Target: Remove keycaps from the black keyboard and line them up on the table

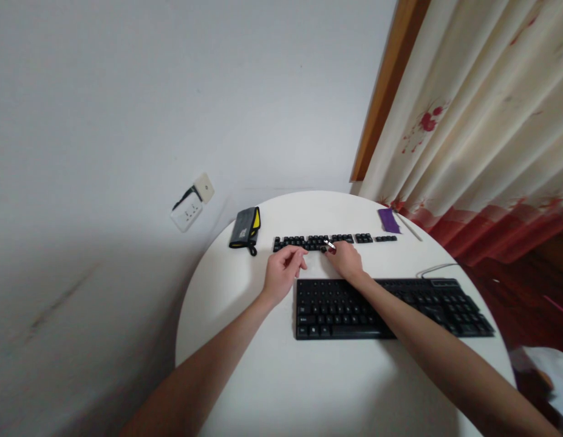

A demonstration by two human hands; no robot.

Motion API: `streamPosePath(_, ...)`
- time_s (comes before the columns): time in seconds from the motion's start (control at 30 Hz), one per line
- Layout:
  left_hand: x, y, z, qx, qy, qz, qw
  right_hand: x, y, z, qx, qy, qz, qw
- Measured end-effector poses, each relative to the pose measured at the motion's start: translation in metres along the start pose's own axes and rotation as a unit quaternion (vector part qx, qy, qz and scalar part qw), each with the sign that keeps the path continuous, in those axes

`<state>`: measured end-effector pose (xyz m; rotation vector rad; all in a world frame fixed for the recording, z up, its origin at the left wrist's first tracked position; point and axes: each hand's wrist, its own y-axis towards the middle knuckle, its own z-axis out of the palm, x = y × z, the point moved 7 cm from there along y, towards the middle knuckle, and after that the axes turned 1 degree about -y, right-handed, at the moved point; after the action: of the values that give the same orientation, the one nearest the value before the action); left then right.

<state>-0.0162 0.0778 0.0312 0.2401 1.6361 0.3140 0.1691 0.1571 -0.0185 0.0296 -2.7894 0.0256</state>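
Rows of loose black keycaps (342, 238) lie across the white round table (245, 370). My left hand (283, 270) rests at the left part of these rows, fingers loosely curled and apart, with nothing visible in it. Pinched in my right hand (345, 260) is a small shiny silver-white tool (329, 244); its exact kind is too small to make out. A single keycap (324, 249) sits by its tip, just below the row. Nearer to me lies a black keyboard (340, 309), and my right forearm crosses above it, hiding part of its keys.
A grey pouch (245, 227) with yellow lining lies at the table's far left. Toward the far right are a purple cloth (389, 221) and a thin pale stick (409, 226). The keyboard's cable (438, 267) runs off the right edge. Wall and curtain (481, 133) border the table.
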Motion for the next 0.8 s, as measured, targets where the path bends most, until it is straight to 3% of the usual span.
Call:
streamPosePath(0.57, -0.004, 0.001, 0.001, -0.001, 0.013, 0.003, 1.0, 0.01, 0.0, -0.004, -0.01, -0.004, -0.005, 1.0)
streamPosePath(0.7, -0.003, 0.001, 0.0, 0.0, 0.013, 0.005, 1.0, 0.014, -0.01, -0.02, -0.032, 0.007, -0.016, 0.999)
streamPosePath(0.8, -0.004, 0.002, -0.003, -0.009, 0.017, 0.011, 1.0, 0.013, -0.021, -0.051, -0.095, 0.082, -0.056, 0.991)
